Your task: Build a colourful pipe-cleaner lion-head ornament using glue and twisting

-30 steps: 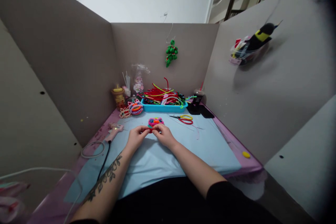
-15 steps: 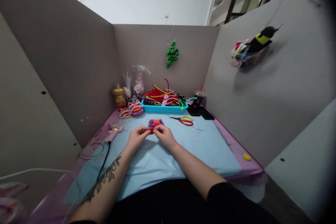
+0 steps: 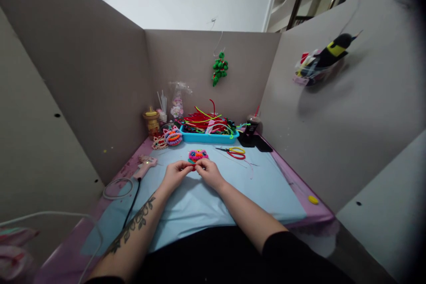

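Observation:
Between my two hands is a small red piece, pinched from both sides by fingertips. My left hand closes on its left side, and my right hand closes on its right side. Just beyond the fingers lies a pink, orange and blue fuzzy figure with eye-like spots; its lower part is hidden by the hands. Whether the red piece is joined to the figure cannot be made out. Scissors with yellow and red handles lie open to the right of the figure.
A blue tray of coloured fuzzy stems stands at the back. Two finished-looking fuzzy faces sit left of it, near a yellow-lidded cup. A pink glue gun lies left, a dark drink and phone right.
My hands hold nearly the same pose; the fingertips have shifted slightly around the red piece, less of which shows. The whole view has moved a little.

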The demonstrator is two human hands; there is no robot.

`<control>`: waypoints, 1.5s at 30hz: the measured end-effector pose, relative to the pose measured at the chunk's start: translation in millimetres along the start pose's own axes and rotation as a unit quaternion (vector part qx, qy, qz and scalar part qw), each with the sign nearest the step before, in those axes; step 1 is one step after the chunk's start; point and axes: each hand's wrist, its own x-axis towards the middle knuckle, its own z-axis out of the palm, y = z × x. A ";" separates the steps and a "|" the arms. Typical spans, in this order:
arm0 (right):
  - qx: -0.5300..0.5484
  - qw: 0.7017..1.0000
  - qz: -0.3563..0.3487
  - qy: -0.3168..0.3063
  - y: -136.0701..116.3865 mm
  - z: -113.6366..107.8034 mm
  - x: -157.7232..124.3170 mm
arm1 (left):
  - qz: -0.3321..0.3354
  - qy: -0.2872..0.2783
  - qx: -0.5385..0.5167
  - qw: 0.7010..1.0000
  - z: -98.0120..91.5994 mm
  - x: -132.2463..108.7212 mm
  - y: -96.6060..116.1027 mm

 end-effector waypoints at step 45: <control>0.150 0.979 0.131 0.045 4.1 5.7 2.3 | -0.056 -0.043 -0.018 0.997 2.1 2.3 1.7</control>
